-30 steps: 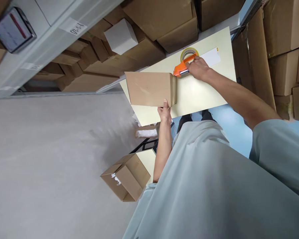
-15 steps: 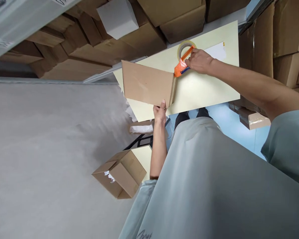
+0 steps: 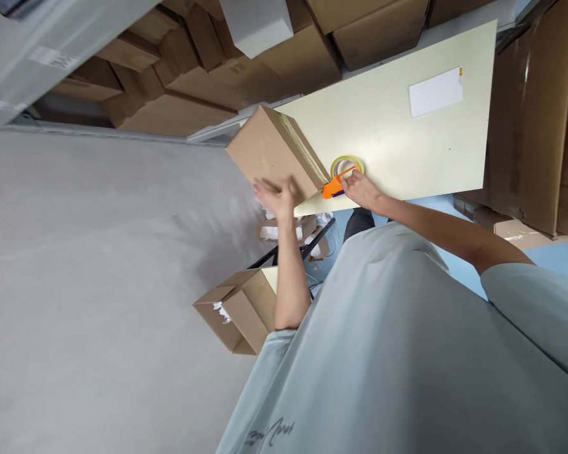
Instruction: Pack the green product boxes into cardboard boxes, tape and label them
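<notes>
A brown cardboard box stands tilted at an angle on the left end of the cream tabletop, with tape along its side. Against its near face is my left hand, fingers spread and slightly blurred; whether it touches the cardboard I cannot tell. My right hand grips an orange tape dispenser that carries a large roll of clear yellowish tape. The dispenser's front end is at the box's lower right corner.
A white label sheet lies on the tabletop's right part. Cardboard boxes and a white box fill the shelf behind. Tall cartons stand at the right. An open carton sits low at the left, beside the grey wall.
The box has turned so its taped side faces up and right. My right hand has brought the dispenser down to the near corner. My left hand has loosened from the box's edge and spread.
</notes>
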Available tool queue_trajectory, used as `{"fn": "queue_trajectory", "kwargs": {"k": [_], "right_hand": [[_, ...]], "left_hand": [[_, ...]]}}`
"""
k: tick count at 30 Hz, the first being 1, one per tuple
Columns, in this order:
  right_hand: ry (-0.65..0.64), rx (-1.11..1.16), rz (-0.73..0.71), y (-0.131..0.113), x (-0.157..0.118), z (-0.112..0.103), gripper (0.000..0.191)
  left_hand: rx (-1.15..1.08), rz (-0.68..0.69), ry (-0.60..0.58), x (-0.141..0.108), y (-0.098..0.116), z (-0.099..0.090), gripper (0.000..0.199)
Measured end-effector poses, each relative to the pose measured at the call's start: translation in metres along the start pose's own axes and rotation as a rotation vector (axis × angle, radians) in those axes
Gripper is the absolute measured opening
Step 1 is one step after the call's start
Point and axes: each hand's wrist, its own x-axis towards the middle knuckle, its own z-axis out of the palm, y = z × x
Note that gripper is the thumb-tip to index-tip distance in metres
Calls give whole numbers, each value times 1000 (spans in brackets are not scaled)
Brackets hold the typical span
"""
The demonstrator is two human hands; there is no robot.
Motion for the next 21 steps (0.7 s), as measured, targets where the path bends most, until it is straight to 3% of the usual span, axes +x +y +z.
{"fn": "queue_trajectory", "kwargs": {"k": [3, 6, 9, 14, 16, 18, 21], "right_hand": [[7, 14, 25, -2, 1, 4, 62], [29, -26, 30, 9, -6, 5, 62], [46, -82, 0, 35, -28, 8, 63], [76, -155, 35, 108, -90, 15, 57], [84, -194, 50, 133, -102, 11, 53], [81, -224, 59, 146, -98, 5, 47], [101, -241, 67, 144, -63, -6, 42]], "left_hand": [[282, 65, 41, -10, 12, 47, 115], [350, 109, -1, -17, 12, 68, 114], [252, 142, -57, -17, 3, 64, 108], [177, 253, -169, -27, -7, 52, 109], [176, 309, -227, -37, -7, 50, 105], [152, 343, -284, -45, -5, 47, 99], [122, 336, -340, -51, -3, 42, 93]]}}
